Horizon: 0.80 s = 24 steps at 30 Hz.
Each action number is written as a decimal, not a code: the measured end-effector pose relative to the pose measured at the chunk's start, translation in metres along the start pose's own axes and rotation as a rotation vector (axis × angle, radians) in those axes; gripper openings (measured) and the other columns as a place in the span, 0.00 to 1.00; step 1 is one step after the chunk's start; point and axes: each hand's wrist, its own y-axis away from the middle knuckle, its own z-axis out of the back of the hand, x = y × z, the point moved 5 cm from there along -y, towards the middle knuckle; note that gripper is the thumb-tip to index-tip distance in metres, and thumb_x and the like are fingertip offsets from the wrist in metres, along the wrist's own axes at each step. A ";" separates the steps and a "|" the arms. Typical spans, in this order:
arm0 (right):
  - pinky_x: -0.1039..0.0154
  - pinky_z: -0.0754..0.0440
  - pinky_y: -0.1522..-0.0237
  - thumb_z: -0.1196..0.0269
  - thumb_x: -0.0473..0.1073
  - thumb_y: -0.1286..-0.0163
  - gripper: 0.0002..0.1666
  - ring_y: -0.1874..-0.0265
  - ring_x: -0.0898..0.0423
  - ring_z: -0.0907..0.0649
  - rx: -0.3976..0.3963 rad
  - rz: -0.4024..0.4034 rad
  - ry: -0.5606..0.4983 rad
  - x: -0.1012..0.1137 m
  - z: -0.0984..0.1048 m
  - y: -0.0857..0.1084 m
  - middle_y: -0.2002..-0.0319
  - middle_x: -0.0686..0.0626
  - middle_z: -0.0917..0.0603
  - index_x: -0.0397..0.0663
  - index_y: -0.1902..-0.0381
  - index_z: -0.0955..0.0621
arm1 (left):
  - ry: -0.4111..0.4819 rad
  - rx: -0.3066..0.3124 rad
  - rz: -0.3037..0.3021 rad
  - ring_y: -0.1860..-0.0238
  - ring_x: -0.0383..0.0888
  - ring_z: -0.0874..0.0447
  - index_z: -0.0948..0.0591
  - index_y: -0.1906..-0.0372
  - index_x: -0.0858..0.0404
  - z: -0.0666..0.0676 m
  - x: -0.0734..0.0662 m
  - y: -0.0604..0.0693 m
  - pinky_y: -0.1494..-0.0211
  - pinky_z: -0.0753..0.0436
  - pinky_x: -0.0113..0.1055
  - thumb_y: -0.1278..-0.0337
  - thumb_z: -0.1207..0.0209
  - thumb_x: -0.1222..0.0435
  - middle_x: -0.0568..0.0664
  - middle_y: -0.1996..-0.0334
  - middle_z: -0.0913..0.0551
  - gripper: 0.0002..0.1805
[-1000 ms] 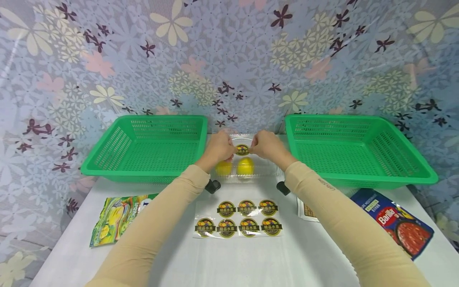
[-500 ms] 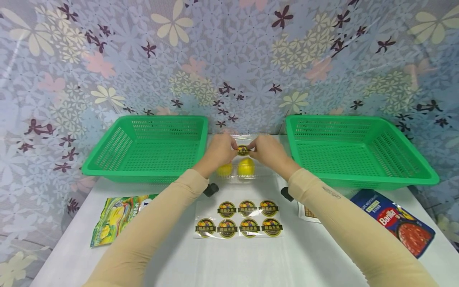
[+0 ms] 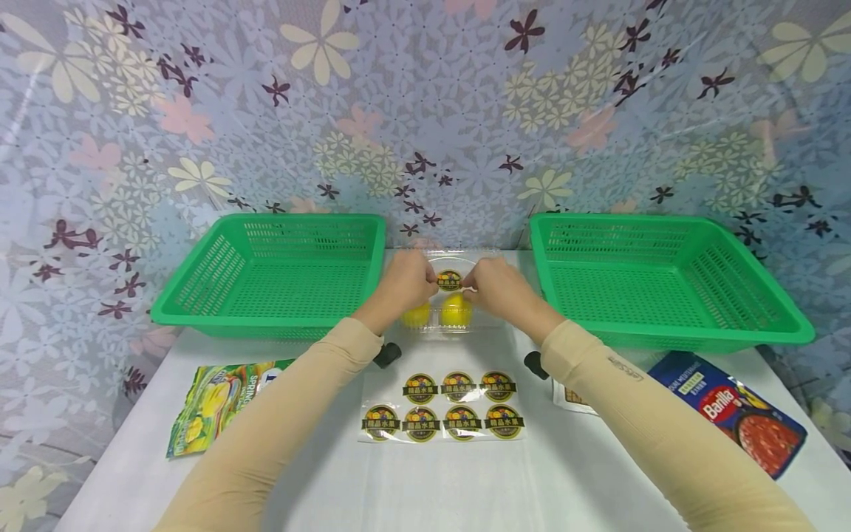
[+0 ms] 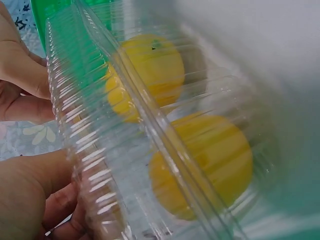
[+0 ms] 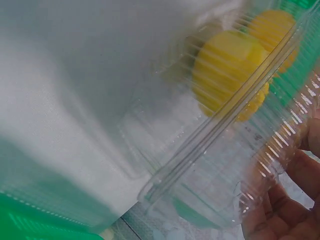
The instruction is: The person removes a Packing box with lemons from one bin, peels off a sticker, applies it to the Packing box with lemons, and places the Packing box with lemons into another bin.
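Two yellow fruits (image 3: 456, 310) sit inside a clear plastic clamshell box (image 3: 435, 318) between green baskets (image 3: 266, 323). Over its top is a round black-and-gold label (image 3: 449, 280); the left hand (image 3: 405, 281) and right hand (image 3: 500, 288) curl their fingers at its ends, pinching or pressing, I can't tell. Seven matching stickers (image 3: 420, 424) lie nearer.

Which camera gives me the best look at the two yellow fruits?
The left wrist view: both yellow fruits appear large through the clear container, neither hiding the other. In the right wrist view, one partly hides the other. The head view shows both small, one partly covered by the left hand.
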 end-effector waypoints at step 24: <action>0.46 0.09 0.46 0.32 0.40 0.26 0.14 0.52 0.43 0.11 0.007 0.051 -0.035 0.001 0.008 0.012 0.53 0.38 0.08 0.37 0.50 0.09 | 0.081 -0.045 -0.037 0.60 0.50 0.11 0.07 0.57 0.66 0.006 0.004 0.012 0.57 0.11 0.36 0.33 0.30 0.67 0.56 0.60 0.07 0.07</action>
